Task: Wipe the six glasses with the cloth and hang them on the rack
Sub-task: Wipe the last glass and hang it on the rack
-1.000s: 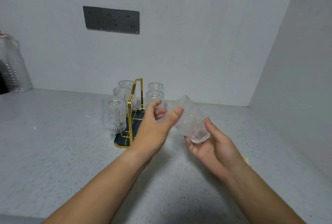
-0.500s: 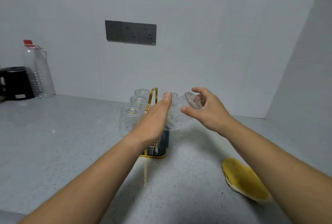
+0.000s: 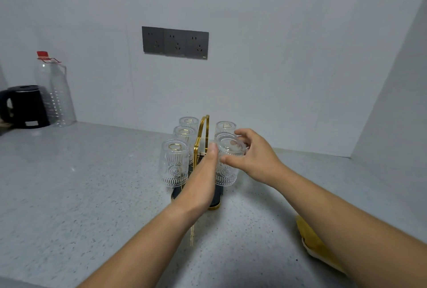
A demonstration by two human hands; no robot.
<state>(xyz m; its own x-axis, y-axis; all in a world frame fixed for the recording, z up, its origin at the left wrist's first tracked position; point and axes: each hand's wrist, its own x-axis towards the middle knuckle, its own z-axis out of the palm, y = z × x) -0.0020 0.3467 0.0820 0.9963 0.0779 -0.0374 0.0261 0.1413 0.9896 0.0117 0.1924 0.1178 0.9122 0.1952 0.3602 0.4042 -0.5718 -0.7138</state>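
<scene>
Gripping the clear patterned glass (image 3: pixel 227 164), upside down at the near right spot of the gold wire rack (image 3: pixel 201 135), my right hand (image 3: pixel 256 160) curls round its base; my left hand (image 3: pixel 203 179) rests flat against its side, fingers (image 3: pixel 213 150) straight.

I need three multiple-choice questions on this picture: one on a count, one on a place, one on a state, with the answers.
1. How many glasses are at the rack?
A. four
B. five
C. six

2. Where does the cloth lie?
A. on the rack
B. on the counter, right of the rack
C. on top of the glasses

3. What does the right hand do?
A. lies flat on the counter
B. holds the near right glass
C. presses the cloth

Answers:
1 C: three show on each side of it.
2 B: it lies there, partly behind the forearm.
3 B: its fingers curl round that glass.
</scene>
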